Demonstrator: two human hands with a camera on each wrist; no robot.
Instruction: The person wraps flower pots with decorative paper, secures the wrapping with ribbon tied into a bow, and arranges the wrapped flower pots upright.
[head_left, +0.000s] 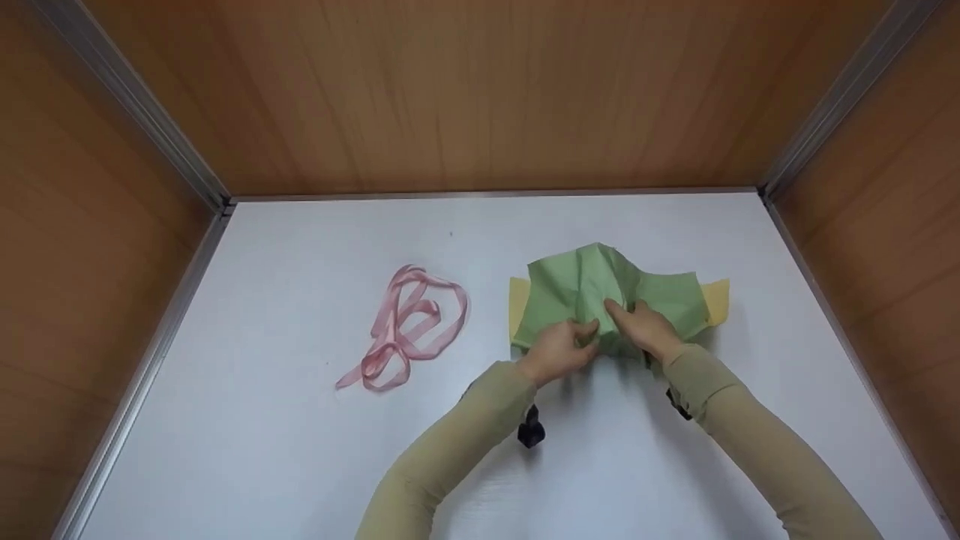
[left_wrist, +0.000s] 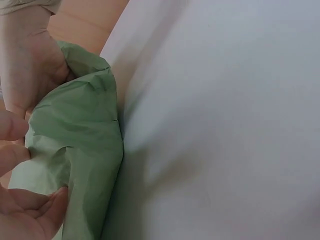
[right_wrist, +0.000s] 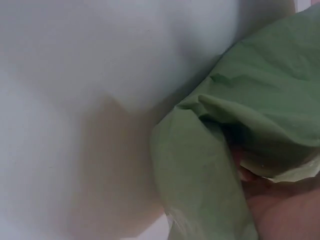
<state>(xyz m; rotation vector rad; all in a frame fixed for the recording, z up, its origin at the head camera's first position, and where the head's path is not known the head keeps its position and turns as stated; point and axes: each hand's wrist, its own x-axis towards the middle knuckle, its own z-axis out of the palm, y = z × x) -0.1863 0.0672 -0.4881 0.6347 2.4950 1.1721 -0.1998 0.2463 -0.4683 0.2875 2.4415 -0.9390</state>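
A crinkled sheet of green wrapping paper (head_left: 555, 285) stands bunched into raised folds right of the table's middle. Yellow paper (head_left: 716, 300) sticks out beyond it on both sides. At the near edge, my left hand (head_left: 559, 349) pinches a fold of the green paper; its thumb and fingertips show against the crease in the left wrist view. My right hand (head_left: 649, 330) grips the gathered paper just to the right, thumb on top. In the right wrist view the paper hides most of the right hand's fingers.
A loosely looped pink ribbon (head_left: 390, 330) lies on the white table (head_left: 285, 300) left of the paper. Brown wood-look panels (head_left: 480, 97) with metal edging enclose the back and sides. A small black item (head_left: 531, 431) shows by the left cuff.
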